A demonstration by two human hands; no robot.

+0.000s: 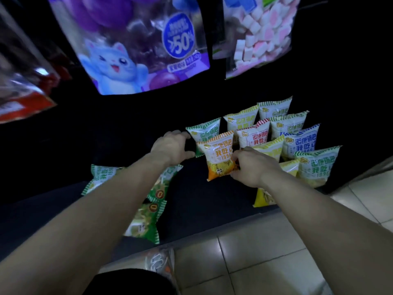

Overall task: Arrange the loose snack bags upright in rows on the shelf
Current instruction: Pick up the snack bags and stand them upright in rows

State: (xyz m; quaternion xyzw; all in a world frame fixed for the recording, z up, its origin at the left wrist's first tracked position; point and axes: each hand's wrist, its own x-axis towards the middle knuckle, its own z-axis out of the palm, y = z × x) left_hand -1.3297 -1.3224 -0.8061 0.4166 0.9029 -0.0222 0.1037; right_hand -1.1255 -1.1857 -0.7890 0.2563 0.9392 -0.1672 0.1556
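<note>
Several small snack bags stand upright in rows on the dark bottom shelf (202, 194). My right hand (252, 166) pinches the right edge of an orange bag (217, 158) at the front of the rows. My left hand (172, 146) grips the left side of a green bag (204, 130) just behind the orange one. Red (252, 135), blue (302, 141), yellow (270, 152) and further green bags (316, 165) stand to the right. Two loose green bags (151, 207) lie flat on the shelf under my left forearm.
Large hanging bags fill the space above: a purple one with a blue cat (136, 43), a marshmallow bag (261, 35) and a red one (19, 86) at the left. Pale floor tiles (265, 252) run along the shelf's front edge. A shoe (158, 260) shows below.
</note>
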